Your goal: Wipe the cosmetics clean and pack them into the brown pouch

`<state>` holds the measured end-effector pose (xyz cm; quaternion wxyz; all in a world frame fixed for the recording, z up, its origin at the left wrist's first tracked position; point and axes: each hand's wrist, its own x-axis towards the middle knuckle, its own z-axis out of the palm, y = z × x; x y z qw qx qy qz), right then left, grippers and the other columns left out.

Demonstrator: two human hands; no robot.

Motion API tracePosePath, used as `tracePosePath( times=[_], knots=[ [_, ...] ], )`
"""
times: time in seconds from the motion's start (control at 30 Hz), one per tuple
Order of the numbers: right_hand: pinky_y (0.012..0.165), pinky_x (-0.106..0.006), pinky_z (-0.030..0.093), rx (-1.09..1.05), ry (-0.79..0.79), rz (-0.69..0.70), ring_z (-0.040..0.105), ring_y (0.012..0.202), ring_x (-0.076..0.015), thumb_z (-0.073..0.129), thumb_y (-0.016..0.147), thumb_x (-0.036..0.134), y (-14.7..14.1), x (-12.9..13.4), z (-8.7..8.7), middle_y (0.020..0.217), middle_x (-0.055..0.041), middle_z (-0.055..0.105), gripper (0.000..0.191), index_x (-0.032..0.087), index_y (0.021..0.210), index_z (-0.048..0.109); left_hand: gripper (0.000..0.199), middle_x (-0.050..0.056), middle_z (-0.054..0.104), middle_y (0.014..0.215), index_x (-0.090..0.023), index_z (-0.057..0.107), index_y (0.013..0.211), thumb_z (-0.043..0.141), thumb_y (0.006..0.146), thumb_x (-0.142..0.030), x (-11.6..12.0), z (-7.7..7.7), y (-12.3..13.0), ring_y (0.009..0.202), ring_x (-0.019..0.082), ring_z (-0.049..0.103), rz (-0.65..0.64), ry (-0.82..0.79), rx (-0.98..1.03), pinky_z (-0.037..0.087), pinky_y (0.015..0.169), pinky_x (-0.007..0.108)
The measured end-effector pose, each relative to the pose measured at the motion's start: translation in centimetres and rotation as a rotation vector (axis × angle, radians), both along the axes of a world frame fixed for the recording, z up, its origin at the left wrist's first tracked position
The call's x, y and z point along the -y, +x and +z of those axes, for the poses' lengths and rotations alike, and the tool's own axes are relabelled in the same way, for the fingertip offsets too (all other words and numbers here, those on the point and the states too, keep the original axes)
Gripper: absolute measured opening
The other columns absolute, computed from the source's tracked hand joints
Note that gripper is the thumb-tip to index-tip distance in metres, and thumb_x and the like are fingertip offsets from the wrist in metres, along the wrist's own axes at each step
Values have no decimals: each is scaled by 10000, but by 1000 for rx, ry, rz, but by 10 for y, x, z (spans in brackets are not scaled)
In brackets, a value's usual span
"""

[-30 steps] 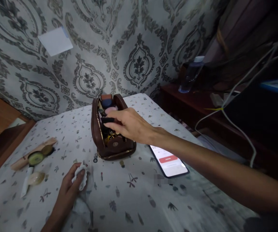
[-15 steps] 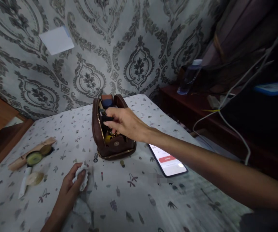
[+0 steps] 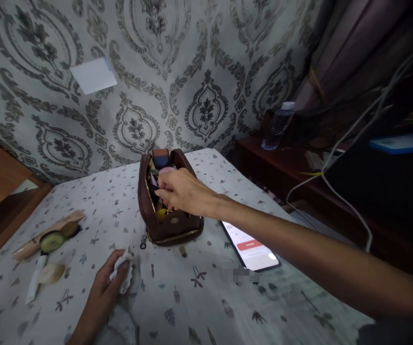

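Observation:
A brown zippered bag (image 3: pixel 172 232) stands open on the patterned sheet, with several small items inside, among them something yellow (image 3: pixel 162 214) and a pink round item (image 3: pixel 166 170). Reaching into the bag from the right, my right hand (image 3: pixel 181 191) has its thumb and fingers pressed together near a dark item; what they grip is too hidden to name. My left hand (image 3: pixel 108 278) is closed on a crumpled white cloth (image 3: pixel 123 273), low and left of the bag. A lit phone (image 3: pixel 255 251) lies under my right forearm.
At the left lie a beige tube (image 3: pixel 30 246), a green round container (image 3: pixel 52 241), a white tube (image 3: pixel 35 282) and a pale round item (image 3: pixel 51 273). A bottle (image 3: pixel 278 125) and white cables (image 3: pixel 350 203) are at the dark red desk (image 3: pixel 255 143). Patterned wall behind.
The view has shifted slightly, so the scene sits a little lower. My right hand remains in the bag, where the pink round item now shows. My left hand still holds the cloth.

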<state>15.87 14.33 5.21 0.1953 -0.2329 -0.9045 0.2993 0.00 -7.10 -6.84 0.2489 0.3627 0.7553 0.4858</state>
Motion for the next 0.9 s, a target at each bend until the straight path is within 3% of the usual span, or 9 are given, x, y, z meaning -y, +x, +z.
tracePosePath(
  times=[0.1,0.3,0.5,0.9],
  knots=[
    [564,-203,400,38,18,-79,644,612,-123,596,871,197,-7,7,5,617,-14,634,314,171,582,477,390,4,627,804,-228,658,891,633,785,-603,0,2,0,778,201,556,-24,1,-4,450,721,252],
    [497,-193,398,97,-94,-99,605,451,-95,534,897,211,-19,9,9,545,-4,639,337,163,564,514,372,5,627,810,-230,668,937,622,811,-577,1,-2,-4,770,191,555,-45,10,-9,452,686,237],
    [470,-168,406,42,-130,-102,589,422,-74,516,903,177,-23,9,8,544,-3,652,308,149,597,545,412,4,611,817,-221,657,1014,591,835,-587,5,-4,-17,778,192,555,-174,-100,-43,459,664,231],
    [487,-162,407,65,-106,-71,612,465,-75,523,937,240,-16,3,11,580,4,660,353,154,595,531,444,29,682,877,-229,699,939,680,724,-617,2,-10,-22,850,242,616,-113,-82,-5,520,721,266]
  ],
)
